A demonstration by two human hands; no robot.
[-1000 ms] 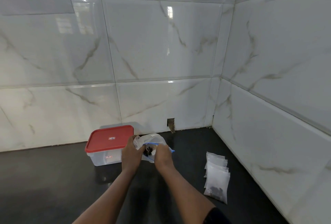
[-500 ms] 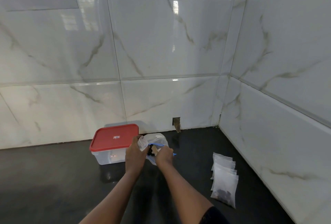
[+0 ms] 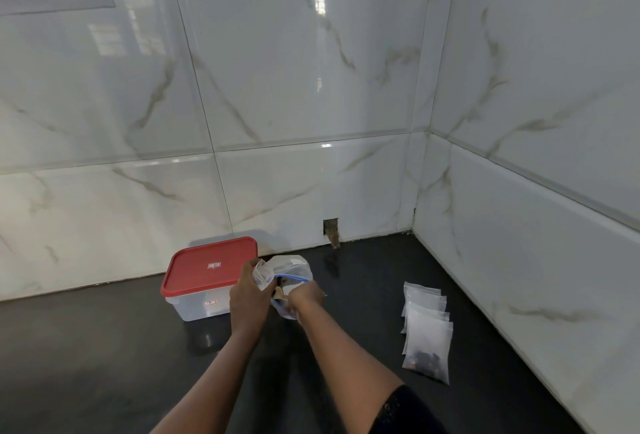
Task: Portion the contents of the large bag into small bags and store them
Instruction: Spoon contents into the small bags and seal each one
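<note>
Nearest on the right, a stack of small bags (image 3: 426,336) is lying on the dark table (image 3: 104,364), the front one showing dark bits at its bottom, so some portions are likely already done.

Further out, both forearms are reaching to the middle of the table. The left hand (image 3: 246,298) is gripping a small bag (image 3: 262,272) by its mouth, fingers curled round the plastic. The right hand (image 3: 307,296) is clenching the large bag (image 3: 294,267) at its blue zip rim, just beside the small one; whether any fingers are reaching inside is hidden. Dark contents (image 3: 277,289) are showing between the two hands.

The step in hand looks like moving one portion across. To do it well:
- The left grip should be holding the small bag's mouth wide and upright, right under the large bag's rim.
- The right should be tipping or drawing out slowly, since thin plastic folds and loose pieces could be spilling onto the table.
- The amount should be matching the bags already filled.

Beyond the hands, a clear container (image 3: 204,305) with its red lid (image 3: 212,265) shut is standing against the tiled wall (image 3: 311,87), probably the store for later.
</note>
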